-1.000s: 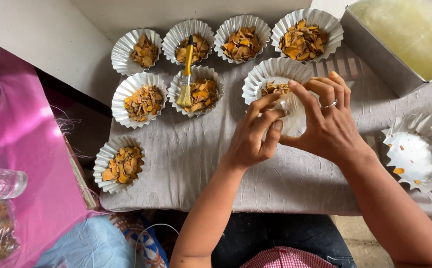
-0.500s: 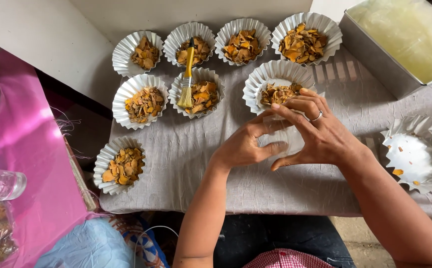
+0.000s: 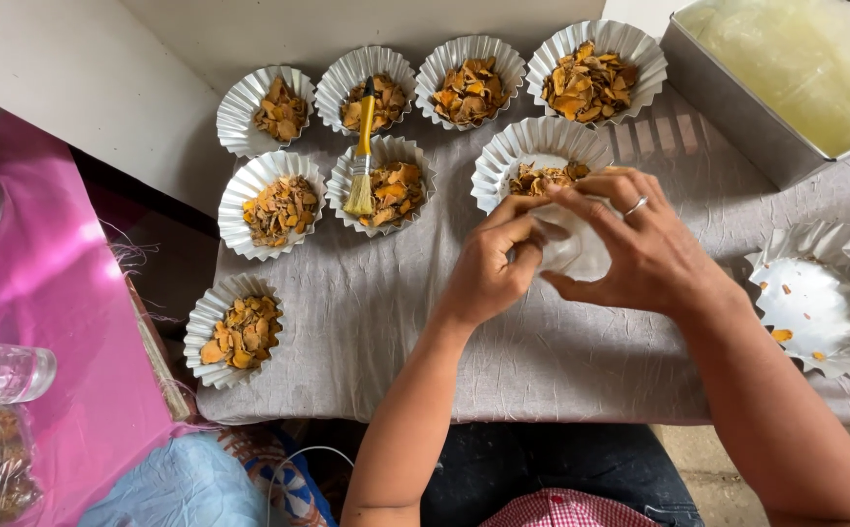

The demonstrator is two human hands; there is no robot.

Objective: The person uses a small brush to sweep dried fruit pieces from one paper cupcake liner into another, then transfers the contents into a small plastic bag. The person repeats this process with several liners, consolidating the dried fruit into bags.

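left hand (image 3: 488, 273): pinching the paper's left edge
right hand (image 3: 640, 249): gripping the same paper
paper (image 3: 573, 249): white, between both hands, above bench (image 3: 542, 361) middle
nearest cup (image 3: 540, 156): just beyond the hands, toward far edge

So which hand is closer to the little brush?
The left hand. It is just right of the brush in the picture, by the cup the brush leans on. The right hand is farther off, beyond the left one.

hands (image 3: 571, 249) pinching white paper (image 3: 573, 252), filled cups (image 3: 281, 207)
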